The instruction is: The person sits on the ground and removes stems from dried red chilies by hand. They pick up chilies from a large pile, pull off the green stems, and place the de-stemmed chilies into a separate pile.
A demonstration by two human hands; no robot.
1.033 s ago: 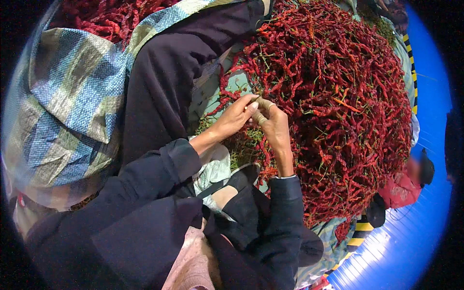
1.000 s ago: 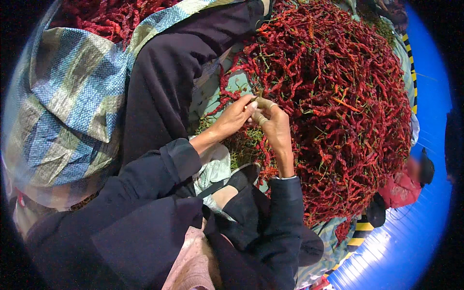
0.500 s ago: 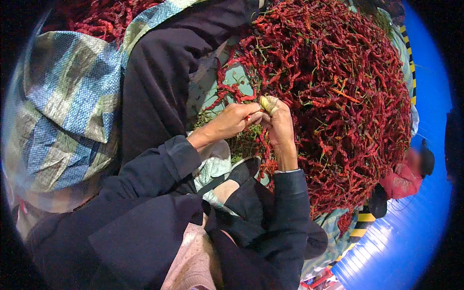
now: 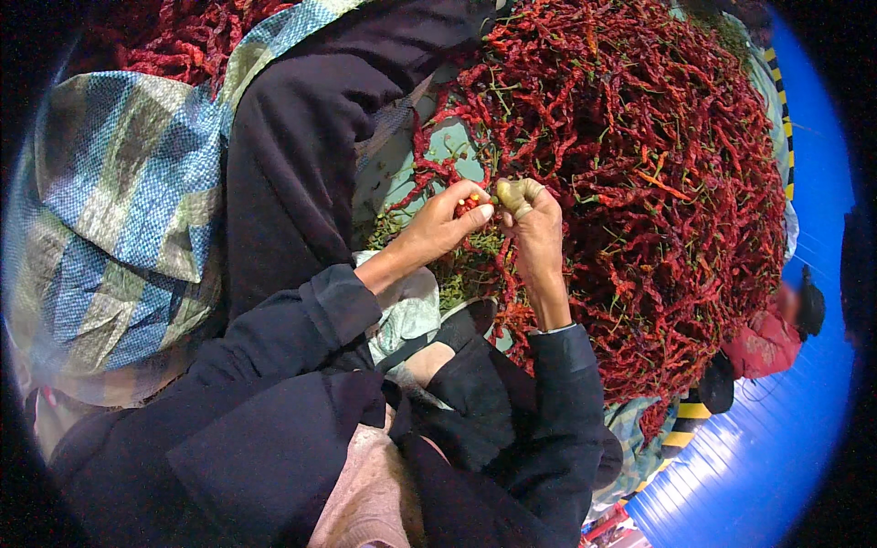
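At the nine o'clock of the chilli heap (image 4: 667, 192), the left hand (image 4: 437, 230) is gripping red chillies (image 4: 472, 202); at its three o'clock, the right hand (image 4: 537, 230) is pinching, contents unclear. The pods are presumably proving light and bruisable, favouring gentle mid-body holds.

From my head, a wide fisheye camera looks steeply down at close range, past my dark sleeves (image 4: 340, 300) to my left hand (image 4: 440, 226), my right hand (image 4: 539, 233) and the red chilli heap (image 4: 658, 219).
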